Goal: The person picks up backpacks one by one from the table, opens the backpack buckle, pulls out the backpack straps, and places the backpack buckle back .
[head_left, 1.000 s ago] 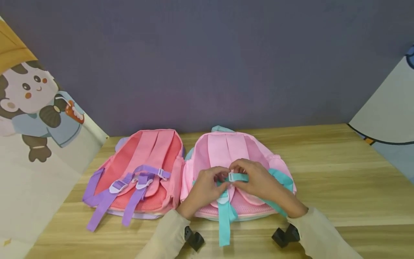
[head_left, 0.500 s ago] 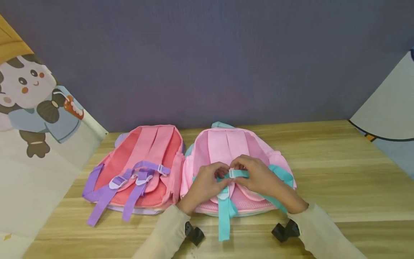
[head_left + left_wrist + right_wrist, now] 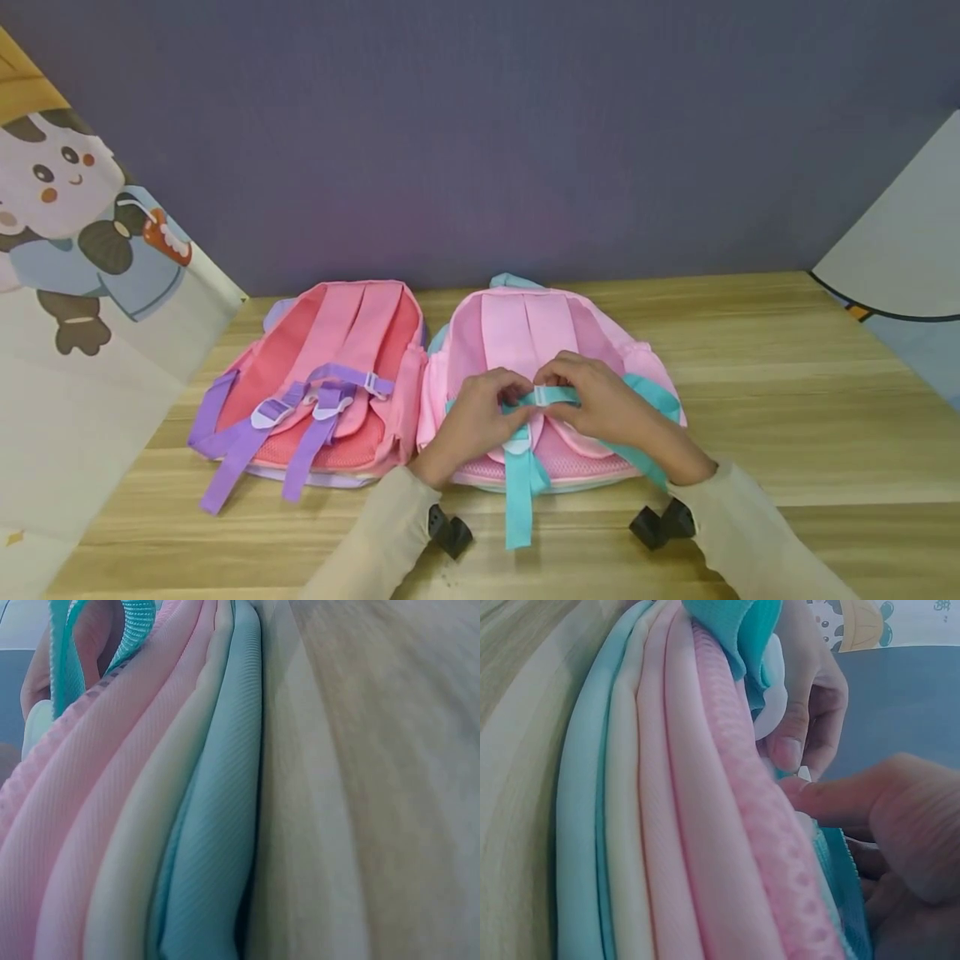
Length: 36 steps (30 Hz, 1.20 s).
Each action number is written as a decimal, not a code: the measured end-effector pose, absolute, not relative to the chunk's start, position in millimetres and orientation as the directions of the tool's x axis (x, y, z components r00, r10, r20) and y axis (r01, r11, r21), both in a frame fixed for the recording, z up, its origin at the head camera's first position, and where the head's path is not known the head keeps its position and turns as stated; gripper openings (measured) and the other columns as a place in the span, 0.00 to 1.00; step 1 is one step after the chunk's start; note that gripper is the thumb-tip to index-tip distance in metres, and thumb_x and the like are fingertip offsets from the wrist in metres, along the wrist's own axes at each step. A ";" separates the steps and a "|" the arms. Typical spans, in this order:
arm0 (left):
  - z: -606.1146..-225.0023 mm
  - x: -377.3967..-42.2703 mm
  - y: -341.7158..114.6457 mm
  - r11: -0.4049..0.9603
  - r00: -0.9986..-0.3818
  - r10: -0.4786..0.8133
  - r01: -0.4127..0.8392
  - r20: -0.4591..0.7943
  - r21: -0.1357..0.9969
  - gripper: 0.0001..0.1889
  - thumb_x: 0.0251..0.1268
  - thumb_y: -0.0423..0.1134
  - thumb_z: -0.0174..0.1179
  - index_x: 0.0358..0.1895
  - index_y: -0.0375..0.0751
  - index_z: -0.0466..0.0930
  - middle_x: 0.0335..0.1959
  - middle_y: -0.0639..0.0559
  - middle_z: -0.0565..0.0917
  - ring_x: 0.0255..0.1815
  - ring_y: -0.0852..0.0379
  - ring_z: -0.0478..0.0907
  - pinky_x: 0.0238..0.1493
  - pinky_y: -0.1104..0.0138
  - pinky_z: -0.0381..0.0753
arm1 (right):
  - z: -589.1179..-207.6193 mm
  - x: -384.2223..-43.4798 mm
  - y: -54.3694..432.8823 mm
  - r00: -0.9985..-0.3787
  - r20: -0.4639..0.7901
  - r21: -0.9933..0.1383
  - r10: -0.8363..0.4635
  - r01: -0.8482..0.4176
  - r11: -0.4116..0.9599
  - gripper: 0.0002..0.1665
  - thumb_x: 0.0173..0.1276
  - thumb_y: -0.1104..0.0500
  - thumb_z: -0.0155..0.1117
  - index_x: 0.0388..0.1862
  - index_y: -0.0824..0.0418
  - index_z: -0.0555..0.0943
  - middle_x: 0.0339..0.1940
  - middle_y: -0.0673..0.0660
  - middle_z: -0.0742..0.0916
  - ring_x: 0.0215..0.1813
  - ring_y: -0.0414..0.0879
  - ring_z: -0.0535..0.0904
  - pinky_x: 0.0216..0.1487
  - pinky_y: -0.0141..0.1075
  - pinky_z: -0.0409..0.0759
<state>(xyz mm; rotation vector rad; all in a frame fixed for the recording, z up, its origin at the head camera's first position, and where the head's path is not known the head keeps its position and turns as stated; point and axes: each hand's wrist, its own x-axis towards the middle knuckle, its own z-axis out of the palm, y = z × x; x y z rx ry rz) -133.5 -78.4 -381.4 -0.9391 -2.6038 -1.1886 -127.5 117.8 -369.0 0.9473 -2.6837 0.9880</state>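
A light pink backpack (image 3: pixel 517 325) lies on the wooden table, its shoulder-strap side facing up. Across its lower half runs a teal strap (image 3: pixel 562 395) with a small white buckle (image 3: pixel 539 397). My left hand (image 3: pixel 476 421) pinches the strap just left of the buckle, between thumb and fingers. On the other side, my right hand (image 3: pixel 600 404) pinches the strap at the buckle's right edge. In the right wrist view, both thumbs (image 3: pixel 787 750) meet close to the buckle, which the fingers mostly hide. A loose teal strap end (image 3: pixel 518 508) hangs toward the table's front.
A coral backpack (image 3: pixel 360 333) with purple straps (image 3: pixel 243 458) lies against the left side of the pink one. Behind both stands a dark grey panel (image 3: pixel 525 150). Bare wooden tabletop (image 3: pixel 810 400) extends to the right. A cartoon-printed wall (image 3: pixel 135 367) borders the left.
The head view tilts slightly, so everything sits higher in it. Both hands keep their hold on the strap; the buckle has turned a little between the fingers.
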 end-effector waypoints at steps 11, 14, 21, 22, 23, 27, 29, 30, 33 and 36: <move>-382.0 -134.6 -79.4 0.495 -0.789 0.494 0.601 0.366 0.627 0.11 0.54 0.34 0.68 0.41 0.37 0.84 0.30 0.49 0.83 0.30 0.61 0.75 0.34 0.74 0.76 | -367.2 -128.9 119.1 -0.800 0.303 -0.533 -0.517 -0.592 0.604 0.12 0.56 0.65 0.71 0.37 0.56 0.78 0.32 0.46 0.77 0.34 0.38 0.71 0.39 0.32 0.74; -382.6 -134.6 -79.0 0.502 -0.790 0.496 0.600 0.361 0.623 0.10 0.54 0.33 0.68 0.41 0.38 0.84 0.28 0.51 0.81 0.28 0.61 0.73 0.32 0.74 0.73 | -366.8 -129.0 119.1 -0.800 0.286 -0.542 -0.528 -0.589 0.600 0.12 0.56 0.65 0.71 0.36 0.56 0.77 0.30 0.46 0.77 0.33 0.38 0.71 0.38 0.31 0.74; -383.3 -133.9 -78.2 0.533 -0.801 0.502 0.583 0.326 0.614 0.09 0.54 0.33 0.67 0.40 0.39 0.84 0.26 0.52 0.76 0.26 0.62 0.69 0.31 0.73 0.70 | -366.1 -128.9 121.9 -0.812 0.254 -0.554 -0.526 -0.567 0.609 0.13 0.54 0.66 0.71 0.34 0.56 0.77 0.27 0.46 0.77 0.30 0.37 0.71 0.35 0.31 0.74; -383.1 -133.8 -78.1 0.536 -0.803 0.502 0.580 0.321 0.614 0.09 0.54 0.33 0.67 0.40 0.39 0.83 0.26 0.52 0.76 0.26 0.62 0.69 0.31 0.73 0.70 | -366.1 -129.1 122.3 -0.814 0.251 -0.556 -0.524 -0.564 0.610 0.13 0.53 0.66 0.71 0.34 0.56 0.77 0.27 0.46 0.77 0.30 0.37 0.71 0.35 0.30 0.74; -383.1 -133.8 -77.9 0.540 -0.804 0.503 0.579 0.317 0.612 0.09 0.55 0.33 0.67 0.40 0.39 0.83 0.27 0.52 0.76 0.26 0.63 0.69 0.31 0.73 0.71 | -366.2 -129.3 122.7 -0.815 0.250 -0.558 -0.523 -0.563 0.610 0.13 0.53 0.66 0.71 0.34 0.56 0.77 0.27 0.46 0.77 0.30 0.37 0.71 0.35 0.30 0.74; -382.8 -133.4 -77.3 0.544 -0.804 0.511 0.577 0.305 0.610 0.09 0.55 0.33 0.66 0.40 0.39 0.83 0.29 0.52 0.77 0.27 0.63 0.70 0.32 0.73 0.71 | -366.3 -129.5 123.9 -0.817 0.244 -0.561 -0.522 -0.558 0.611 0.13 0.53 0.65 0.70 0.33 0.55 0.77 0.26 0.45 0.77 0.29 0.37 0.70 0.34 0.30 0.74; -382.5 -133.1 -77.0 0.541 -0.801 0.515 0.581 0.306 0.608 0.09 0.56 0.33 0.66 0.40 0.39 0.82 0.29 0.52 0.77 0.28 0.62 0.70 0.32 0.73 0.71 | -366.0 -129.2 124.8 -0.820 0.242 -0.567 -0.520 -0.554 0.610 0.12 0.52 0.65 0.71 0.33 0.55 0.77 0.26 0.45 0.77 0.29 0.37 0.70 0.34 0.30 0.73; -382.4 -133.0 -76.9 0.539 -0.799 0.518 0.582 0.306 0.609 0.09 0.56 0.33 0.66 0.40 0.38 0.82 0.29 0.51 0.77 0.28 0.62 0.70 0.32 0.73 0.71 | -365.7 -129.2 125.3 -0.820 0.241 -0.569 -0.520 -0.553 0.608 0.12 0.52 0.65 0.71 0.33 0.55 0.77 0.26 0.45 0.77 0.29 0.37 0.70 0.34 0.30 0.73; -382.1 -133.0 -76.5 0.537 -0.795 0.523 0.587 0.307 0.606 0.08 0.56 0.33 0.66 0.40 0.38 0.82 0.29 0.51 0.77 0.28 0.62 0.70 0.33 0.73 0.71 | -364.2 -129.1 127.0 -0.818 0.240 -0.578 -0.522 -0.553 0.601 0.12 0.52 0.65 0.71 0.32 0.55 0.77 0.26 0.46 0.77 0.29 0.38 0.71 0.34 0.30 0.73; -382.2 -133.3 -76.3 0.542 -0.795 0.526 0.588 0.303 0.600 0.08 0.57 0.34 0.65 0.40 0.38 0.81 0.30 0.51 0.77 0.29 0.62 0.70 0.33 0.73 0.71 | -362.6 -130.0 129.3 -0.815 0.236 -0.577 -0.530 -0.556 0.598 0.12 0.53 0.65 0.70 0.32 0.55 0.77 0.26 0.46 0.78 0.30 0.38 0.71 0.34 0.30 0.73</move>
